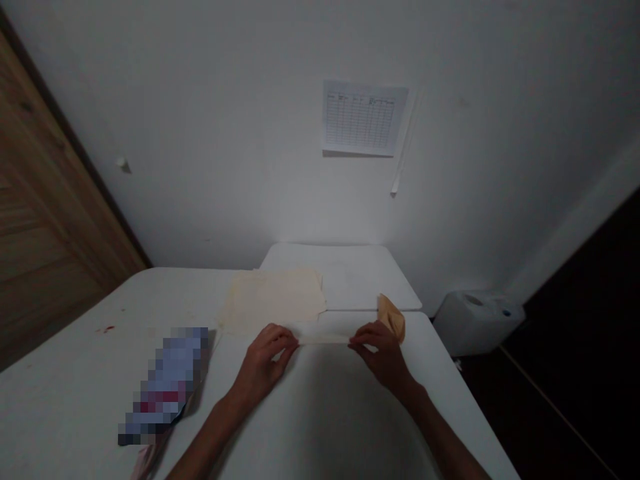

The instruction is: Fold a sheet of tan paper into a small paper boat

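Between my two hands stretches a pale cream sheet (324,339), seen almost edge-on as a narrow band above the white table. My left hand (270,350) pinches its left end between thumb and fingers. At the right end my right hand (381,353) has the same kind of pinch. Several flat, pale cream sheets (273,297) lie just beyond my left hand, overlapping with uneven edges. A crumpled tan piece (393,317), whose kind I cannot make out, rests directly behind my right hand.
The white table (310,427) meets a second white tabletop (360,277) against the wall. A pixelated bluish package (173,373) lies at left. On the wall hang a printed chart (365,119) and a thin white strip (406,147). A white plastic jug (475,320) stands right of the table.
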### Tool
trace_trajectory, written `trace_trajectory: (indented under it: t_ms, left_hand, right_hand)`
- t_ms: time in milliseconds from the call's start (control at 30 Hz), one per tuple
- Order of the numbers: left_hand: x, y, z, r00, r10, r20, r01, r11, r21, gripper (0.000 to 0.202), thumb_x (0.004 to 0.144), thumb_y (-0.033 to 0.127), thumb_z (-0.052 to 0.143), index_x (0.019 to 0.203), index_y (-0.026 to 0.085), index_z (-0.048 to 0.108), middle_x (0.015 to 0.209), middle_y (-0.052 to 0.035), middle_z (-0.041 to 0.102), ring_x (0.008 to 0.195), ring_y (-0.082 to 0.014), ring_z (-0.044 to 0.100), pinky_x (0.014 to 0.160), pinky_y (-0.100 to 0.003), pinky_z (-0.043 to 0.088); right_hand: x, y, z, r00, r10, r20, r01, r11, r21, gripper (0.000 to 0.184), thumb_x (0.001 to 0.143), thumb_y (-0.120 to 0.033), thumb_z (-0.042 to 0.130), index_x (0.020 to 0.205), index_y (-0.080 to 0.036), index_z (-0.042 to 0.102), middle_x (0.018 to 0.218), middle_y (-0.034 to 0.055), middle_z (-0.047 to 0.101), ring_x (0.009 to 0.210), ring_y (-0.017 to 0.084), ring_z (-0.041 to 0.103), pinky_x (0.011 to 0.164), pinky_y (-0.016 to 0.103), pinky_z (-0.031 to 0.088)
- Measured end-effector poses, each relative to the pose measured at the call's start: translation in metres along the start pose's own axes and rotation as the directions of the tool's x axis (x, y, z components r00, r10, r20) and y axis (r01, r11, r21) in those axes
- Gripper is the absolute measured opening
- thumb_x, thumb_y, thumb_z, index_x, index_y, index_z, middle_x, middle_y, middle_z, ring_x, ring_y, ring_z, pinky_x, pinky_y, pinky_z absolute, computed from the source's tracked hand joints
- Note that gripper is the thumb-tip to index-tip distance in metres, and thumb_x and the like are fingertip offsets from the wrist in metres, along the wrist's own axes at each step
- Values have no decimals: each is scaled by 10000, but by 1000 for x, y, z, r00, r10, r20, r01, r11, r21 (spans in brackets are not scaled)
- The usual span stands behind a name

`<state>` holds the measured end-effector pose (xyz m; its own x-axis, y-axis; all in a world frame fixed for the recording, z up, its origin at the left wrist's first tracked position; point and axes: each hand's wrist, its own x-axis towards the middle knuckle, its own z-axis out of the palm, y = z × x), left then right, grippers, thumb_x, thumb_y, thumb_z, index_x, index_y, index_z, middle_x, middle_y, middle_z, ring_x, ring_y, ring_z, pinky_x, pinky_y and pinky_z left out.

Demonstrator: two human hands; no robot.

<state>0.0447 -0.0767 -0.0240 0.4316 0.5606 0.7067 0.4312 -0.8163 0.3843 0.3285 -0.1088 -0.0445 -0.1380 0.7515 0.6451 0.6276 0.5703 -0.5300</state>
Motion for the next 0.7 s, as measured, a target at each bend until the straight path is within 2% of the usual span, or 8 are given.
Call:
trace_trajectory:
  t_ms: [33,133,267,400,533,700]
  left_hand:
    - [-3,0,2,1000,27,15,-28,999,30,103,914,151,550,870,186,637,853,-53,621,813,-173,566,722,-297,463]
    - [-21,-3,13,987,62,146,-78,992,103,140,923,130,508,887,174,635,855,-67,623,795,-180,561,698,-300,471]
    - [-42,-3,29,960,21,279,-66,986,154,203,932,110,455,867,171,638,851,-69,639,811,-197,580,718,-327,505]
    - [-45,2,30,943,-4,334,-54,985,165,254,940,92,406,937,171,647,924,-78,666,876,-211,601,774,-359,539]
    - [-49,9,27,922,-1,388,-90,972,218,253,935,104,416,1031,168,642,1043,-89,668,986,-231,608,892,-408,536]
    - [-53,18,38,932,-32,361,-111,923,369,237,944,171,435,1029,112,649,1091,-137,667,1074,-276,605,952,-451,524]
  right_hand:
    - [-3,0,-1,999,-22,24,24,998,-57,71,870,-254,668,835,-244,729,854,34,682,814,180,580,744,314,461]
    - [-19,4,2,989,-36,145,66,976,-209,125,894,-192,623,886,-257,730,885,34,687,829,185,559,734,310,454]
    - [-39,11,8,973,-10,231,69,967,-245,196,900,-134,581,920,-263,727,925,33,687,832,181,550,722,291,464]
    - [-46,9,5,960,41,277,36,963,-268,228,917,-129,531,998,-250,707,1000,43,668,915,188,552,823,326,469]
    - [-48,-1,-1,951,67,303,34,949,-315,245,897,-115,526,1032,-245,684,1067,47,642,986,195,541,901,354,447]
    - [-44,-18,13,952,95,291,44,899,-435,115,882,-189,566,916,-200,675,1099,69,642,1030,246,529,938,409,431]
